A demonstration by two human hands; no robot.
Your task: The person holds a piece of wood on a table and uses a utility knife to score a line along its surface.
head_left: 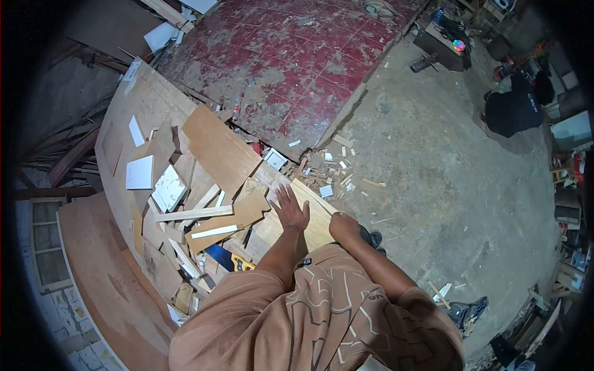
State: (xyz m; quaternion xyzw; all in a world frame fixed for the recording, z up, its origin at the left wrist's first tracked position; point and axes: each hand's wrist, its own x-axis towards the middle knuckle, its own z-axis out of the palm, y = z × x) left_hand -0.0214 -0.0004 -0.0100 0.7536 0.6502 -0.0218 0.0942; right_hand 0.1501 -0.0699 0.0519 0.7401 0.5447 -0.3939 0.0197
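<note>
My left hand (289, 209) lies flat with its fingers spread on a pale wooden board (317, 224) at the bench's near edge. Close to the board's right edge, my right hand (344, 227) is closed in a fist; what it holds, if anything, is hidden beneath it. A handsaw (228, 256) with a yellow handle rests among wood scraps, left of my left forearm. Beside it lies a thin black tool (247, 237). A brown cardboard-like piece (244, 213) is just left of my left hand.
The workbench (148, 89) carries a brown panel (219, 148), white tiles (140, 172) and wood strips (193, 213). Offcuts (326, 191) litter the concrete floor (433, 185). A draped black cloth (512, 108) and a low box (442, 44) stand at the upper right.
</note>
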